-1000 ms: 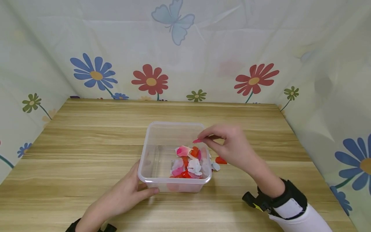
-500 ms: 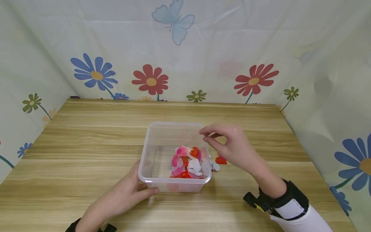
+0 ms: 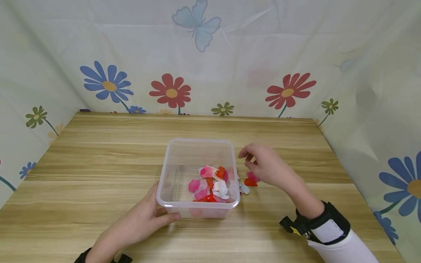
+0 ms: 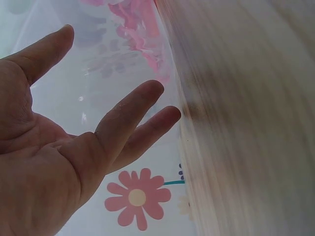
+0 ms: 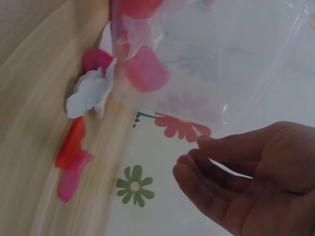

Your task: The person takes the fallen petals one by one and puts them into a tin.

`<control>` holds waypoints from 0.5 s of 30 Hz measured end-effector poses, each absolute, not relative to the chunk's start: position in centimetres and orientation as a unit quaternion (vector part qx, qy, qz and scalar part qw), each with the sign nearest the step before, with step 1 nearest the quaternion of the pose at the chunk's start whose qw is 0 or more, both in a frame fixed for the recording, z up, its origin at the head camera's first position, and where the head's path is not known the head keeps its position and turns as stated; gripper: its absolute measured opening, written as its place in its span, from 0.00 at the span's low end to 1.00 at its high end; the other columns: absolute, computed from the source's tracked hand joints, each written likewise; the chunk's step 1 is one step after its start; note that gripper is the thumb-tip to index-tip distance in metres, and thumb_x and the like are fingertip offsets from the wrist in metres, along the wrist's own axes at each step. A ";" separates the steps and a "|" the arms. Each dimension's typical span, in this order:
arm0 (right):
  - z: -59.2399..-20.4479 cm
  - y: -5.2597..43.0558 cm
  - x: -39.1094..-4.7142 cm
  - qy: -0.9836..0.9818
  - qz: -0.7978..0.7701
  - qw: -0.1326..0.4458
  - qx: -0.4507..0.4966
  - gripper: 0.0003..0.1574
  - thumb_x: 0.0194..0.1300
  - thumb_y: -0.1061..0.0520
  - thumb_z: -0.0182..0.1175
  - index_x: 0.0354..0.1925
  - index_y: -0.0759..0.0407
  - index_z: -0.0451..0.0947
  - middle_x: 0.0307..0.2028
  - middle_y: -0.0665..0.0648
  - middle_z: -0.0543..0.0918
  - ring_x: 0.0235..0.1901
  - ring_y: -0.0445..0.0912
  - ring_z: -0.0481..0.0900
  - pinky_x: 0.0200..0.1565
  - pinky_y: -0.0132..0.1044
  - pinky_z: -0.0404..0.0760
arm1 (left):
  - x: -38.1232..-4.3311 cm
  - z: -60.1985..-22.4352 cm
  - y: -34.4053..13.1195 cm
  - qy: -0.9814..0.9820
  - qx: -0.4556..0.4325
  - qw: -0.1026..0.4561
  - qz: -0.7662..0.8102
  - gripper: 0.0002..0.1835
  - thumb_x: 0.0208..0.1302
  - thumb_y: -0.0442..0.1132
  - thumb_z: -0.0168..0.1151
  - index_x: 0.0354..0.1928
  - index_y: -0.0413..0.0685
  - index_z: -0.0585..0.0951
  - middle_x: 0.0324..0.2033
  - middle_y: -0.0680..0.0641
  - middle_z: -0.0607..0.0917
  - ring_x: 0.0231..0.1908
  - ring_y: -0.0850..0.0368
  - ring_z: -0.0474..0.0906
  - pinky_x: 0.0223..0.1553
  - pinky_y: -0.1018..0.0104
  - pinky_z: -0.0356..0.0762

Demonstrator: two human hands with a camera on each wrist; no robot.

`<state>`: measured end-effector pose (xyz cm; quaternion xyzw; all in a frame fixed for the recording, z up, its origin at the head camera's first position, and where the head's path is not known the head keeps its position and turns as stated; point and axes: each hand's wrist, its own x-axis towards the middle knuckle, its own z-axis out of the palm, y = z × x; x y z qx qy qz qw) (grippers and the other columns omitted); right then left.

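Observation:
A clear plastic box (image 3: 177, 182) sits on the table, with a loose pile of pink, red and white petals (image 3: 210, 182) mostly in its right half. My left hand (image 3: 144, 215) rests against the box's near left corner, thumb along the front wall; in the left wrist view its fingers are spread and fairly straight. To the right of the box, above the table, hovers my right hand (image 3: 264, 164), fingers loosely bent with nothing between them. Below it on the table lie a red petal (image 3: 250, 182), a pink petal (image 5: 74, 177) and white petals (image 3: 244, 189).
The wood-grain table (image 3: 115, 153) spreads around the box. Behind it and at both sides hangs a pale cloth (image 3: 131, 44) printed with flowers and a butterfly. Black straps with small cameras (image 3: 289, 225) sit on the wrists.
My right hand has let go of a pink petal, which has fallen into the box, and has moved right, away from the rim. My left hand and the box have stayed put.

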<state>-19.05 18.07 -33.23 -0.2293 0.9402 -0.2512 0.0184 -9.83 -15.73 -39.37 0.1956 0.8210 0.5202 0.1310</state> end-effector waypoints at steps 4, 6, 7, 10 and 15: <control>-34.0 18.7 -19.6 0.944 -0.231 0.073 -0.222 0.12 0.60 0.68 0.67 0.44 0.61 0.80 0.39 0.53 0.80 0.39 0.49 0.77 0.41 0.35 0.79 | -9.8 -39.4 -15.7 0.820 0.200 0.130 0.520 0.53 0.61 0.38 0.71 0.77 0.56 0.43 0.67 0.48 0.62 0.58 0.51 0.74 0.54 0.68 0.71; -34.4 19.0 -19.9 0.945 -0.223 0.092 -0.223 0.13 0.60 0.67 0.68 0.43 0.61 0.80 0.38 0.54 0.80 0.40 0.50 0.77 0.43 0.37 0.79 | -9.9 -39.4 -15.7 0.820 0.202 0.130 0.520 0.53 0.61 0.38 0.71 0.77 0.56 0.43 0.67 0.48 0.62 0.58 0.51 0.74 0.54 0.68 0.71; -34.6 19.1 -20.1 0.945 -0.220 0.101 -0.222 0.13 0.60 0.67 0.68 0.44 0.61 0.80 0.39 0.54 0.80 0.40 0.51 0.77 0.43 0.38 0.78 | -9.9 -39.5 -15.7 0.820 0.203 0.129 0.520 0.53 0.61 0.38 0.71 0.77 0.56 0.43 0.66 0.47 0.62 0.58 0.51 0.74 0.54 0.68 0.72; -35.3 19.4 -20.6 0.943 -0.216 0.128 -0.217 0.13 0.60 0.67 0.68 0.44 0.62 0.80 0.39 0.55 0.81 0.41 0.51 0.77 0.44 0.38 0.78 | -9.9 -39.5 -15.7 0.819 0.205 0.128 0.521 0.53 0.61 0.38 0.71 0.77 0.56 0.43 0.66 0.47 0.62 0.57 0.51 0.74 0.54 0.67 0.72; -36.1 19.8 -21.2 0.940 -0.218 0.158 -0.211 0.13 0.60 0.70 0.66 0.45 0.62 0.80 0.40 0.54 0.81 0.42 0.51 0.77 0.45 0.39 0.78 | -9.9 -39.5 -15.7 0.821 0.207 0.127 0.517 0.53 0.61 0.38 0.71 0.77 0.56 0.43 0.66 0.47 0.62 0.57 0.51 0.74 0.54 0.68 0.71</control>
